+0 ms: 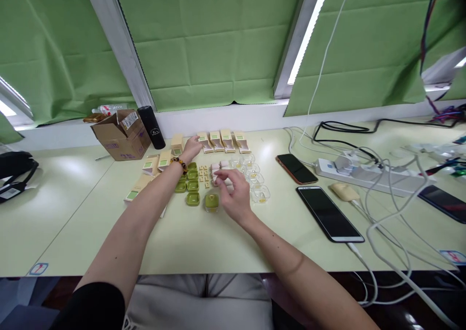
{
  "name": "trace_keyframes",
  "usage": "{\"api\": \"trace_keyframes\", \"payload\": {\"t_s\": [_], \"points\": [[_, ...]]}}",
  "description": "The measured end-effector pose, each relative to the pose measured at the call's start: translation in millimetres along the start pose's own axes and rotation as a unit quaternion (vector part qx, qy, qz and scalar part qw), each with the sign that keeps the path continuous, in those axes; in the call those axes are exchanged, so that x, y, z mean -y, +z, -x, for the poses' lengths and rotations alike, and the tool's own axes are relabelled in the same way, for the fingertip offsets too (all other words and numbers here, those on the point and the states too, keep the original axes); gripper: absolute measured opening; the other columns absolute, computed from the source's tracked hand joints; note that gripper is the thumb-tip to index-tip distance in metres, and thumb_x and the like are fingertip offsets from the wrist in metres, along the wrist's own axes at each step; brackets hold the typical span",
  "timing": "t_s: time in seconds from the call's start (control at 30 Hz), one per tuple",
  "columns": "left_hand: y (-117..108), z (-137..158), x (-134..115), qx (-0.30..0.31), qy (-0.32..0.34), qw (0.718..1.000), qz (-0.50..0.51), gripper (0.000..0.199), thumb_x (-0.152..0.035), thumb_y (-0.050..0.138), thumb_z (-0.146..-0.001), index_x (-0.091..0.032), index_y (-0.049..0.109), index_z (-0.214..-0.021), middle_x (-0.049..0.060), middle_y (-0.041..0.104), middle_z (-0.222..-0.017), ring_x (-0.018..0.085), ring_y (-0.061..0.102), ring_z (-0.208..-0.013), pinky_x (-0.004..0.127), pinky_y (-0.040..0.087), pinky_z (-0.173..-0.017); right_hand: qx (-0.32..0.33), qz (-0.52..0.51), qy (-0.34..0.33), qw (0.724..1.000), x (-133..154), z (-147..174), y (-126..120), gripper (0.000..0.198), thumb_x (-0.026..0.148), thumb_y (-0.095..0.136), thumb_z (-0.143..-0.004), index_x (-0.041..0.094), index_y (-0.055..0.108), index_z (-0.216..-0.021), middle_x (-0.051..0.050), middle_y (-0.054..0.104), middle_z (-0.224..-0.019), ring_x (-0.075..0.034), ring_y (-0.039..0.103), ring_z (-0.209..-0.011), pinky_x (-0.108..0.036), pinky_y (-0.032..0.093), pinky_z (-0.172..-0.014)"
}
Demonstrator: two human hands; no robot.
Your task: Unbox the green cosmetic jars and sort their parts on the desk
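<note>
My left hand [191, 148] reaches to the back of the table, fingers closed at the edge of the leftmost small cream paper box [206, 144] in a row of open boxes. My right hand [235, 192] hovers with bent fingers, thumb and forefinger slightly apart and nothing visible between them. Just left of it stands a clear container with a green lid [211, 201]. Pale pink rolls [215, 166] lie partly hidden behind the right fingers. Several green square lids [192, 199] sit left of small yellow pieces [204, 173]. Clear containers [259, 194] are grouped to the right.
More cream boxes [134, 189] lie beside my left forearm. A cardboard carton [124, 138] and a black bottle [151, 127] stand at back left. Phones [329, 213] [296, 168], a power strip [367, 175] and tangled cables occupy the right side.
</note>
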State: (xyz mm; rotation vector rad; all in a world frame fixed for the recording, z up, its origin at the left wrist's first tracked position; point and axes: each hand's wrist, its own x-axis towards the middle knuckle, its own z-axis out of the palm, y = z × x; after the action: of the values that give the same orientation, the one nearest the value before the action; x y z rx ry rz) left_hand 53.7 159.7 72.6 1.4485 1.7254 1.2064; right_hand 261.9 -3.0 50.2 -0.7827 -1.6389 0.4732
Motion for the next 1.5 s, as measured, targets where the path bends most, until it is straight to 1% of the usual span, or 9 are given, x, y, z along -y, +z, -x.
{"api": "trace_keyframes", "payload": {"t_s": [0.13, 0.23, 0.37, 0.47, 0.67, 0.87, 1.03, 1.2, 1.5], "points": [[-23.0, 58.7, -11.6, 0.035, 0.061, 0.997, -0.03, 0.058, -0.012, 0.065, -0.082, -0.021, 0.06, -0.139, 0.012, 0.074, -0.125, 0.027, 0.066, -0.113, 0.038, 0.052, -0.095, -0.059, -0.029, 0.061, 0.996, -4.9, -10.1, -8.5, 0.016, 0.023, 0.057, -0.095, 0.024, 0.071, -0.103, -0.003, 0.073, -0.088, -0.023, 0.066, -0.088, -0.042, 0.051, -0.089], [-39.6, 122.2, -17.0, 0.105, 0.211, 0.961, -0.147, 0.051, -0.021, 0.067, -0.084, -0.029, 0.066, -0.134, 0.007, 0.076, -0.118, 0.032, 0.056, -0.13, 0.046, 0.044, -0.109, -0.093, -0.055, 0.093, 0.99, -7.1, -14.7, -11.6, 0.016, 0.026, 0.056, -0.097, 0.024, 0.07, -0.105, -0.003, 0.072, -0.087, -0.023, 0.068, -0.088, -0.041, 0.051, -0.09], [-47.1, 189.2, -12.4, 0.157, 0.275, 0.93, -0.187, 0.059, -0.037, 0.082, -0.079, -0.033, 0.066, -0.136, 0.008, 0.075, -0.118, 0.034, 0.057, -0.12, 0.046, 0.045, -0.101, -0.119, -0.063, 0.101, 0.986, -10.6, -16.9, -10.7, 0.015, 0.027, 0.056, -0.096, 0.023, 0.067, -0.105, -0.002, 0.071, -0.083, -0.022, 0.068, -0.087, -0.04, 0.05, -0.09], [-39.0, 211.4, -2.6, 0.146, 0.293, 0.925, -0.193, 0.068, -0.036, 0.09, -0.071, -0.032, 0.065, -0.134, 0.008, 0.075, -0.115, 0.035, 0.059, -0.114, 0.045, 0.044, -0.097, -0.111, -0.056, 0.1, 0.987, -14.3, -15.7, -8.3, 0.016, 0.027, 0.055, -0.095, 0.023, 0.067, -0.105, -0.001, 0.071, -0.082, -0.022, 0.067, -0.085, -0.04, 0.05, -0.089], [-26.9, 216.9, 6.2, 0.147, 0.263, 0.928, -0.221, 0.041, -0.027, 0.08, -0.082, -0.027, 0.067, -0.121, 0.011, 0.07, -0.116, 0.035, 0.055, -0.119, 0.048, 0.044, -0.099, -0.094, -0.051, 0.101, 0.989, -18.7, -10.8, -5.2, 0.017, 0.029, 0.058, -0.095, 0.023, 0.067, -0.108, -0.002, 0.07, -0.086, -0.022, 0.067, -0.088, -0.04, 0.051, -0.088], [-41.6, 209.5, 8.9, 0.073, 0.195, 0.977, -0.049, 0.037, -0.039, 0.08, -0.086, -0.027, 0.069, -0.119, 0.009, 0.063, -0.117, 0.027, 0.063, -0.114, 0.045, 0.05, -0.105, -0.072, -0.051, 0.084, 0.992, -17.5, -8.0, -2.3, 0.018, 0.027, 0.057, -0.095, 0.023, 0.068, -0.109, -0.003, 0.071, -0.088, -0.022, 0.066, -0.088, -0.041, 0.051, -0.09], [-46.6, 201.2, 16.0, 0.001, 0.198, 0.978, 0.071, 0.039, -0.052, 0.076, -0.088, -0.023, 0.072, -0.113, 0.01, 0.065, -0.116, 0.025, 0.065, -0.111, 0.041, 0.052, -0.104, 0.028, -0.063, 0.032, 0.997, -14.4, 1.4, 4.8, 0.022, 0.021, 0.058, -0.091, 0.024, 0.066, -0.112, -0.004, 0.074, -0.098, -0.022, 0.066, -0.089, -0.04, 0.053, -0.087], [-44.0, 202.0, 19.9, -0.047, 0.19, 0.975, 0.107, 0.042, -0.058, 0.076, -0.087, -0.022, 0.073, -0.109, 0.01, 0.067, -0.112, 0.024, 0.065, -0.108, 0.037, 0.053, -0.099, 0.128, -0.044, -0.017, 0.991, -15.8, 17.1, 17.3, 0.045, 0.02, 0.07, -0.084, 0.027, 0.057, -0.127, -0.007, 0.072, -0.119, -0.026, 0.067, -0.102, -0.046, 0.055, -0.092], [-29.4, 217.2, 19.3, -0.103, 0.201, 0.972, 0.066, 0.034, -0.055, 0.081, -0.084, -0.025, 0.074, -0.098, 0.007, 0.063, -0.103, 0.022, 0.063, -0.098, 0.037, 0.053, -0.089, 0.089, -0.078, 0.013, 0.993, -14.3, 29.5, 29.5, 0.062, 0.029, 0.081, -0.081, 0.026, 0.047, -0.132, -0.01, 0.063, -0.126, -0.028, 0.066, -0.117, -0.048, 0.056, -0.1]]}}
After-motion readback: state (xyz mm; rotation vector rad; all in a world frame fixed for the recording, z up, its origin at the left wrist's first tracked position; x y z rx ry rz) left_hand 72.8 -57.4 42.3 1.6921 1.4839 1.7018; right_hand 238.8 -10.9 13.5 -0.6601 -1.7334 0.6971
